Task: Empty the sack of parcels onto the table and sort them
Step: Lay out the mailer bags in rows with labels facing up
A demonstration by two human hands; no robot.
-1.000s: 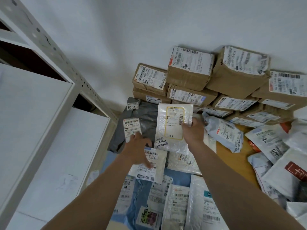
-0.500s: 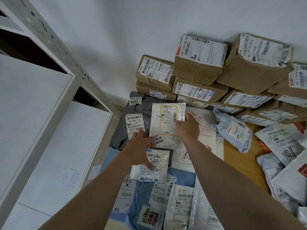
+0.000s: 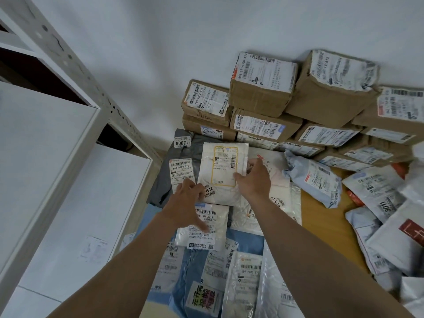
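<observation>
Left hand (image 3: 185,204) spread open on parcels (image 3: 207,222); right hand (image 3: 252,180) overlaps white parcel (image 3: 207,171), grip unclear.

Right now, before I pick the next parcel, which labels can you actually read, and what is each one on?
"2008": tag on the grey poly bag.
"507-P802 T70": label on that grey bag.
"4614": white mailer, lower left corner.
"M1 A21B": small white pouch.
"3011": white bag at right.
"642 L714-00": top cardboard box.
Fine print elsewhere is too small or blurred.
</observation>
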